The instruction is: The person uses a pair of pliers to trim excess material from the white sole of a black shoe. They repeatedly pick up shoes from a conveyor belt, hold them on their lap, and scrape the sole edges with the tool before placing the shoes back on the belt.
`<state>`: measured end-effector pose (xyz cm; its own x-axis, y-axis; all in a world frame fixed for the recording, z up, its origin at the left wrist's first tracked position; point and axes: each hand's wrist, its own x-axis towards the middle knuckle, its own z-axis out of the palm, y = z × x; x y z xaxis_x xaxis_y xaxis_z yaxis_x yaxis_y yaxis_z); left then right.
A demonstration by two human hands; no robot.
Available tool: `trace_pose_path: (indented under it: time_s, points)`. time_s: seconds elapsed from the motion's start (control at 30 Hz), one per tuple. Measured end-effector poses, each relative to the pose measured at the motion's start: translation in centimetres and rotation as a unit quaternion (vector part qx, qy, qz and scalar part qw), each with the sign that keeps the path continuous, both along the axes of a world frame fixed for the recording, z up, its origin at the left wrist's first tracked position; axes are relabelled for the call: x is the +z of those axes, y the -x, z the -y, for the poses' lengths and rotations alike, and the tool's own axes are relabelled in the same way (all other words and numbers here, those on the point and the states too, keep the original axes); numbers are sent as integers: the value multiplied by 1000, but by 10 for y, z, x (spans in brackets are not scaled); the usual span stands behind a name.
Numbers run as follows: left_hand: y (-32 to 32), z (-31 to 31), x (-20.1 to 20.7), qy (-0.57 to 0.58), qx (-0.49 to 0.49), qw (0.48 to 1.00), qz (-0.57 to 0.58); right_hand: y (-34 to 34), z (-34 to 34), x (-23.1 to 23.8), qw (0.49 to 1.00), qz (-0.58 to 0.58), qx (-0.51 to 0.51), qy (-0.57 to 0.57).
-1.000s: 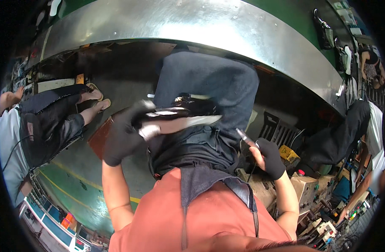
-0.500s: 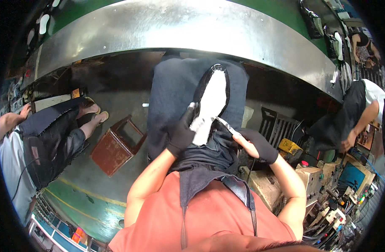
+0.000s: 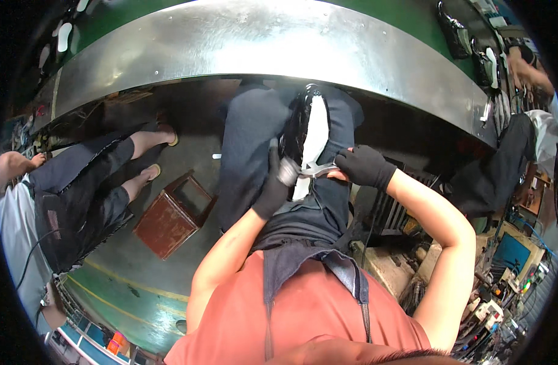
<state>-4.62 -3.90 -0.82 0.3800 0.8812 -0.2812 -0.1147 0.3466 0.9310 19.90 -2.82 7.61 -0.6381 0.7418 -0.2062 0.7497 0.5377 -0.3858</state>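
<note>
A glossy black shoe upper (image 3: 296, 125) with a white sole-shaped piece (image 3: 316, 131) along its bottom lies across my lap, toe pointing away from me. Its heel end is near my waist. My left hand (image 3: 274, 185), in a dark glove, is closed round the shoe's left side near the heel, with something pale and blurred at its fingers. In my dark-gloved right hand (image 3: 363, 167) are metal pincers (image 3: 318, 170), their jaws at the shoe's edge near the heel. Whether the jaws grip the edge I cannot tell.
A metal-edged workbench (image 3: 260, 45) curves across in front, with shoes (image 3: 455, 33) at its right end. A brown stool (image 3: 169, 216) stands on the floor at left. Co-workers sit at left (image 3: 78, 194) and right (image 3: 504, 164). Machinery (image 3: 473, 304) is close by my right elbow.
The shoe has rolled to the right, showing more of its glossy left side. My right hand has risen and turned, bringing the pincers level across the heel end. The left co-worker's legs shifted.
</note>
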Motion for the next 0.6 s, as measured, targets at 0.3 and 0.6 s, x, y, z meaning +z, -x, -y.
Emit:
trace_pose_path:
  time_s: [0.3,0.6]
  points:
    - [-3,-11,-2,-199,-43,964,-170,26,-33,65,944,127,-51,299]
    - [27,-51,-22,-340,-223,881,-239,64,30,57,987,-94,-14,130]
